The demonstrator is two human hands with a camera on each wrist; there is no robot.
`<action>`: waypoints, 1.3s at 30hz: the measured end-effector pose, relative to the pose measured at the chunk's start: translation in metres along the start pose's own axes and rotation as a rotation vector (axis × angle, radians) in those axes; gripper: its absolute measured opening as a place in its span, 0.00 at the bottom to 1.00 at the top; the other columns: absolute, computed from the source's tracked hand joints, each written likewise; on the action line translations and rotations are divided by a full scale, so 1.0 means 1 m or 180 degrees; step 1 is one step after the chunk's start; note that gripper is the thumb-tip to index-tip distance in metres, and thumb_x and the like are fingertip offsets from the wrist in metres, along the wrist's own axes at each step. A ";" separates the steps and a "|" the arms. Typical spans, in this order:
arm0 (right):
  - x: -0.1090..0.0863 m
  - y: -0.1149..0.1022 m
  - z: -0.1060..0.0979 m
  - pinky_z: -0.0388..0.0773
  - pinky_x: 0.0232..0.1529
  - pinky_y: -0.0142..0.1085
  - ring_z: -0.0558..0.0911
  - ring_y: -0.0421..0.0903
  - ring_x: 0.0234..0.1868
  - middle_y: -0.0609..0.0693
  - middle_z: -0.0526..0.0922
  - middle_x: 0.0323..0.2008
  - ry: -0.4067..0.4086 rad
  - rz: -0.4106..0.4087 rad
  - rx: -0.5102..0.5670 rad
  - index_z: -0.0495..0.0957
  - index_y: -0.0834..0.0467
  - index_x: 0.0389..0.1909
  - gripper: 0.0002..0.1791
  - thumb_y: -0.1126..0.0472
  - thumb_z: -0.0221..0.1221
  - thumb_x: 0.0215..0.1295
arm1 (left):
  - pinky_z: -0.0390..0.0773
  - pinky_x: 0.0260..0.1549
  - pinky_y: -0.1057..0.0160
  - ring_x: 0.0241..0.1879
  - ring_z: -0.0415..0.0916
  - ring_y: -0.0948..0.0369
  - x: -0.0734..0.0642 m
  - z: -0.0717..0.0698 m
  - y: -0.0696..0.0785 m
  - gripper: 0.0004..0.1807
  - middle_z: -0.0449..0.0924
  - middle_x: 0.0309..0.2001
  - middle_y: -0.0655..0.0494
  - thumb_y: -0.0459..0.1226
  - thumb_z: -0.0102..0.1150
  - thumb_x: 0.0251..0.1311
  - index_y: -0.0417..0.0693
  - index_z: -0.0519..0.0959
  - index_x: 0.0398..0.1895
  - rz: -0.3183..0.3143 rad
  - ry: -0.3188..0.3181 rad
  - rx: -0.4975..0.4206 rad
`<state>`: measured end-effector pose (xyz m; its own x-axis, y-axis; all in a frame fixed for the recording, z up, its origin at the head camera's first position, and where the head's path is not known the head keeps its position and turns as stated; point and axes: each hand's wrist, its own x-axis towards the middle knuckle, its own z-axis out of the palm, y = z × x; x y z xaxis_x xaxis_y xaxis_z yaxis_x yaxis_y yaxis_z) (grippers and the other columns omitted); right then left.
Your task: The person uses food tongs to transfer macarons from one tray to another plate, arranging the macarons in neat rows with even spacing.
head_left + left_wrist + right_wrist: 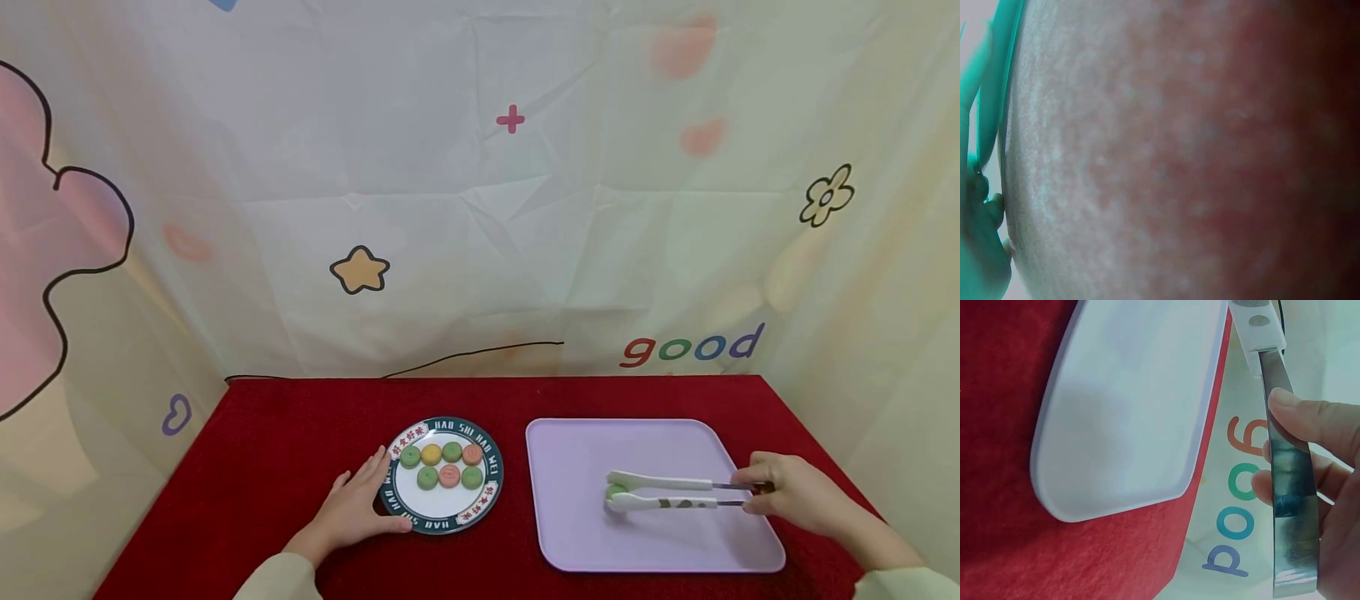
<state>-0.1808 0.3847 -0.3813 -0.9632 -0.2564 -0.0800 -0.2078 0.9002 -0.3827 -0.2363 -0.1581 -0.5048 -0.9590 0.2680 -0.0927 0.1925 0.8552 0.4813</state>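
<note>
My right hand (798, 492) holds a pair of tongs (675, 482) by its metal end, thumb on one side and fingers on the other. The white tips of the tongs lie on both sides of a small green round cake (617, 492), above the left part of the lilac tray (585, 546). Whether that cake touches the tray I cannot tell. With fingers spread, my left hand (352, 510) touches the left rim of a round plate (442, 507). Several small green, yellow and pink cakes (449, 476) sit on the plate in two rows.
A red cloth (300, 433) covers the table under the plate and tray. Behind it hangs a pale printed curtain (420, 275), which also closes off both sides. Between plate and tray runs a narrow strip of red cloth. The left wrist view is mostly blurred.
</note>
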 end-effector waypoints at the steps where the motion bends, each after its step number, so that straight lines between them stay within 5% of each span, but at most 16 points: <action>1: 0.001 -0.001 0.000 0.65 0.21 0.26 0.66 0.33 0.24 0.44 0.72 0.24 0.0013 -0.0023 -0.0014 0.82 0.57 0.34 0.14 0.60 0.66 0.42 | 0.45 0.60 0.39 0.68 0.45 0.50 0.000 0.000 0.000 0.64 0.45 0.69 0.49 0.72 0.55 0.29 0.46 0.47 0.68 -0.0003 -0.0004 -0.0004; 15: 0.014 -0.018 0.000 0.66 0.22 0.26 0.67 0.34 0.25 0.42 0.71 0.24 0.0070 -0.0131 -0.0060 0.82 0.57 0.35 0.14 0.60 0.66 0.42 | 0.45 0.60 0.40 0.67 0.45 0.51 0.000 0.000 0.000 0.63 0.45 0.69 0.49 0.71 0.55 0.30 0.45 0.48 0.68 0.0030 0.0025 0.0017; 39: 0.040 -0.050 0.008 0.64 0.21 0.25 0.65 0.29 0.23 0.39 0.70 0.22 0.0367 -0.0824 -0.0257 0.82 0.56 0.31 0.10 0.63 0.65 0.42 | 0.45 0.60 0.40 0.68 0.45 0.51 -0.001 -0.001 0.001 0.63 0.45 0.69 0.49 0.71 0.55 0.30 0.46 0.48 0.68 0.0004 -0.0001 0.0008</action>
<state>-0.2079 0.3270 -0.3726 -0.8884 -0.4437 0.1176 -0.4576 0.8363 -0.3020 -0.2348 -0.1577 -0.5034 -0.9586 0.2694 -0.0924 0.1943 0.8559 0.4793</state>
